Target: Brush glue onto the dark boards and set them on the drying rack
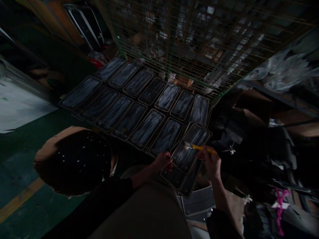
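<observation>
My right hand grips a paintbrush by its yellow handle. Its pale bristles are over the nearest dark rectangular panel, which has rounded corners and whitish streaks along its middle. At that panel's left edge, my left hand is closed, with its fingertips at the rim. Under this panel lie further dark panels, partly covered. Beyond my hands, several similar panels lie side by side in two rows, most with whitish brushed streaks.
Behind the panels rises a wire mesh cage. A round container with a dark inside and torn cardboard rim stands on the green floor to the left. Dark piled material fills the right side. Another dark panel lies low near my right forearm.
</observation>
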The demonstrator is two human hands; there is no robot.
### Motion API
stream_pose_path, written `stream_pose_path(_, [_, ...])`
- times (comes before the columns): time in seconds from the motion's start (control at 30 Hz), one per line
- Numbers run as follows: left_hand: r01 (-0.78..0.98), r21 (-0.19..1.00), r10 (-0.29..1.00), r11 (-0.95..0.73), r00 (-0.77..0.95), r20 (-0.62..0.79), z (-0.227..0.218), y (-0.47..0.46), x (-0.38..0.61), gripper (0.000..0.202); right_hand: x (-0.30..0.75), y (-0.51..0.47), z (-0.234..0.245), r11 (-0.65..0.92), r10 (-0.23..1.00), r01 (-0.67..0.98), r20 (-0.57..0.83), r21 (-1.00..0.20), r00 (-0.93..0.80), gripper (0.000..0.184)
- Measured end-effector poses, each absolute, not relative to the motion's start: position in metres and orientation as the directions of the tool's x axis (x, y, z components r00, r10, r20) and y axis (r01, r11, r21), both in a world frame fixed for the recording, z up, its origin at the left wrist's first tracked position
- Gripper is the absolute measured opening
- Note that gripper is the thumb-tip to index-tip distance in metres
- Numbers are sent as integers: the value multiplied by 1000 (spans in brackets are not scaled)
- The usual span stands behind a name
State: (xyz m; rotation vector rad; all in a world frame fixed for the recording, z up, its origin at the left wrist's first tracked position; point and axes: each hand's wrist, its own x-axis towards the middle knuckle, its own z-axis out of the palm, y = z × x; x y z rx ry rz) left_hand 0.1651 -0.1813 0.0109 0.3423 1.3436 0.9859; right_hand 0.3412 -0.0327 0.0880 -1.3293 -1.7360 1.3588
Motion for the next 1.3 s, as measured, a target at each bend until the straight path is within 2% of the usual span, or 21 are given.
stream_pose_path(0.17, [-414,715,762,563,-73,-643,12,-181,164,18,345,-57,88,-110,847,407,-300,-907,-439,39])
stream_pose_path(0.23, [-406,714,760,570,-71,-646,12,-181,164,21,343,-53,78,-142,859,384,-306,-912,-410,40])
stream_pose_path(0.4, [-407,715,762,569,-67,-644,9,-180,164,28,328,-1,56,-53,955,324,-143,-944,-261,45])
stream_pose_path(0.6, [-399,709,747,582,-84,-660,9,-180,165,28,310,51,52,147,982,352,95,-924,-161,49])
stream_pose_path(0.7, [-402,706,743,582,-90,-664,9,-180,166,27,307,58,53,231,969,410,172,-882,-176,49])
stream_pose_path(0.8, [-406,687,723,603,-87,-685,8,-179,167,31,307,55,51,336,936,490,228,-804,-267,45])
stream_pose_path(0.87, [-409,693,728,594,-93,-679,8,-179,167,31,310,49,47,400,902,541,212,-740,-376,41])
stream_pose_path(1.0, [-421,678,716,603,-91,-693,9,-178,167,29,325,24,46,477,801,561,72,-677,-595,33])
stream_pose_path(1.07, [-418,663,704,621,-76,-706,10,-177,167,28,336,8,54,444,757,521,-6,-729,-654,31])
stream_pose_path(1.2, [-416,674,715,610,-78,-695,9,-176,167,24,349,-4,79,223,702,431,-163,-874,-693,29])
stream_pose_path(1.3, [-419,672,714,610,-77,-696,8,-178,168,23,345,15,90,235,795,420,-75,-877,-602,33])
